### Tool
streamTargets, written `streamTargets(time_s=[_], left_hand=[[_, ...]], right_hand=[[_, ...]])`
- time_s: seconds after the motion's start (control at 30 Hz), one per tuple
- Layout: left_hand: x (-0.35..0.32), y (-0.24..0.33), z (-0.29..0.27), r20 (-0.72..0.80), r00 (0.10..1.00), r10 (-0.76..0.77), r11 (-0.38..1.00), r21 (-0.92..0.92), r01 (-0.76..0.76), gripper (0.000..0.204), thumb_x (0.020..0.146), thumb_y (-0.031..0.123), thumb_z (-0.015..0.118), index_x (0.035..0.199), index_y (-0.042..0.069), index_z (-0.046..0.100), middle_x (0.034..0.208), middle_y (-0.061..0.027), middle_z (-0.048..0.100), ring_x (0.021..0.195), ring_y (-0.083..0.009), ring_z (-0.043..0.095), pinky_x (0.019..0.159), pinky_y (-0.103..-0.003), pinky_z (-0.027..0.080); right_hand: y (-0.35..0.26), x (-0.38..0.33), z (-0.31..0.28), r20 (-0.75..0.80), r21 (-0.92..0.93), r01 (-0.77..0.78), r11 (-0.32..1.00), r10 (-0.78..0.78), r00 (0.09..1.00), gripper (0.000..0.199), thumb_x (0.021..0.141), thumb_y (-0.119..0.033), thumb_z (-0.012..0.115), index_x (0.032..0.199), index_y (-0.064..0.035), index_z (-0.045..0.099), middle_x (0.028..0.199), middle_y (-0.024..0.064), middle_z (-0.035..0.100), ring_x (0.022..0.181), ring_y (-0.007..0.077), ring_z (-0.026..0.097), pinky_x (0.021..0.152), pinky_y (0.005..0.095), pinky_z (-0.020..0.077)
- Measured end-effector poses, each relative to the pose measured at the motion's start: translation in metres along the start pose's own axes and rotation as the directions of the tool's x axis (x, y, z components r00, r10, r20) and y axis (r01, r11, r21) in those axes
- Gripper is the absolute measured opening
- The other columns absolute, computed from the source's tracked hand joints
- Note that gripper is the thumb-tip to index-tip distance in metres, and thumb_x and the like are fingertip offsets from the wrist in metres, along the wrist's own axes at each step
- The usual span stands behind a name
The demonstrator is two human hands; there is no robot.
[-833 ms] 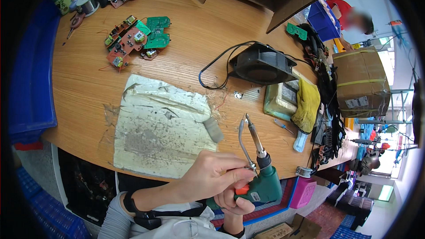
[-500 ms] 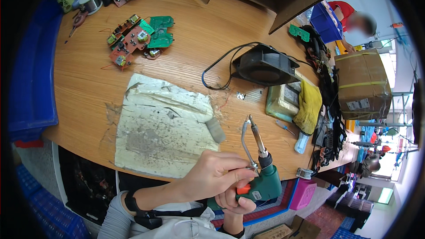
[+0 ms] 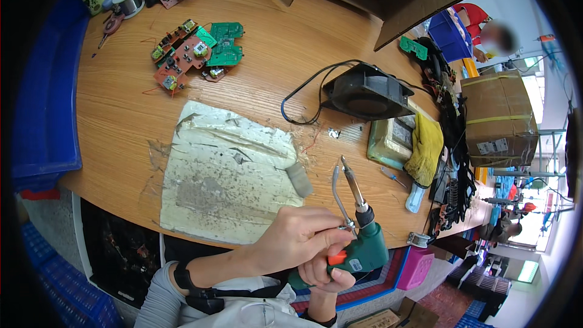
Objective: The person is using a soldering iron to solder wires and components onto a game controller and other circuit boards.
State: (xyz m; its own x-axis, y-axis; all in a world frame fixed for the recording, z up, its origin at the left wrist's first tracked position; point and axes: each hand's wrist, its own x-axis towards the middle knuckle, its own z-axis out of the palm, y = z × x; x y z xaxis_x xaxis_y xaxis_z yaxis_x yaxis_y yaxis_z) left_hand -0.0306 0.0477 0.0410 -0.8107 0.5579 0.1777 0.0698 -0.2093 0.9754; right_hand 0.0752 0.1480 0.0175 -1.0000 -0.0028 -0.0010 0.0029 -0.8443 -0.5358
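Observation:
My right hand (image 3: 322,271) is wrapped round the grip of a green soldering gun (image 3: 370,249) with an orange trigger. Its long metal tip (image 3: 353,183) points away from me, over the wooden table. Beside the tip runs a thin bent solder feed tube (image 3: 338,192). The thumb and fingers of my left hand (image 3: 297,237) pinch at the lower end of this tube, by a small metal fitting; the fingers partly hide what they grip. A worn pale sheet (image 3: 206,191) lies left of the gun, with a grey block (image 3: 299,180) on its right edge.
Red and green circuit boards (image 3: 226,45) lie far left, near a solder spool (image 3: 128,0). A black fan (image 3: 367,94) with a cable, a yellow sponge-like cloth (image 3: 424,149) and a cardboard box (image 3: 498,118) stand right. A blue bin (image 3: 45,103) borders the left. A co-worker in red sits far right.
My hands and the soldering gun keep almost the same pose. The whole view has shifted slightly, with the table's things a little further right. The co-worker's head and arm have moved a little.

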Motion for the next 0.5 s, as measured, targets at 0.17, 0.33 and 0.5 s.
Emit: streamTargets(time_s=[0.17,0.33,0.5], left_hand=[[-0.005,-0.004,-0.01,-0.007,0.996,-0.092,0.995,-0.026,0.092,0.028,0.069,0.02,0.066,0.085,-0.002,0.059,0.069,-0.009,0.057,0.058,-0.0174,0.055,0.051,-0.025,0.043],[-0.038,0.003,-0.049,0.014,0.966,-0.259,0.948,0.197,0.251,0.032,0.067,0.02,0.068,0.089,-0.001,0.059,0.072,-0.0104,0.057,0.06,-0.016,0.055,0.053,-0.024,0.044],[-0.034,0.008,-0.13,-0.298,0.954,-0.025,0.707,0.67,0.227,0.028,0.066,0.009,0.066,0.091,-0.001,0.057,0.08,-0.0116,0.058,0.07,-0.0192,0.055,0.062,-0.028,0.044]], right_hand=[[-0.024,-0.011,-0.003,-0.121,-0.147,-0.093,0.985,0.076,0.99,0.053,0.076,-0.032,0.052,0.116,-0.0026,0.033,0.047,-0.0004,0.035,0.038,0.009,0.031,0.041,0.0235,0.0251],[-0.052,-0.006,0.001,-0.145,-0.491,-0.177,0.853,0.12,0.982,0.066,0.076,-0.05,0.049,0.115,-0.0004,0.028,0.045,-0.0018,0.034,0.034,0.008,0.032,0.036,0.022,0.024],[-0.056,0.013,0.005,-0.13,-0.563,-0.12,0.817,0.057,0.99,0.063,0.076,-0.046,0.053,0.11,0.0024,0.031,0.044,-0.0013,0.035,0.034,0.0081,0.033,0.035,0.0215,0.0245]])
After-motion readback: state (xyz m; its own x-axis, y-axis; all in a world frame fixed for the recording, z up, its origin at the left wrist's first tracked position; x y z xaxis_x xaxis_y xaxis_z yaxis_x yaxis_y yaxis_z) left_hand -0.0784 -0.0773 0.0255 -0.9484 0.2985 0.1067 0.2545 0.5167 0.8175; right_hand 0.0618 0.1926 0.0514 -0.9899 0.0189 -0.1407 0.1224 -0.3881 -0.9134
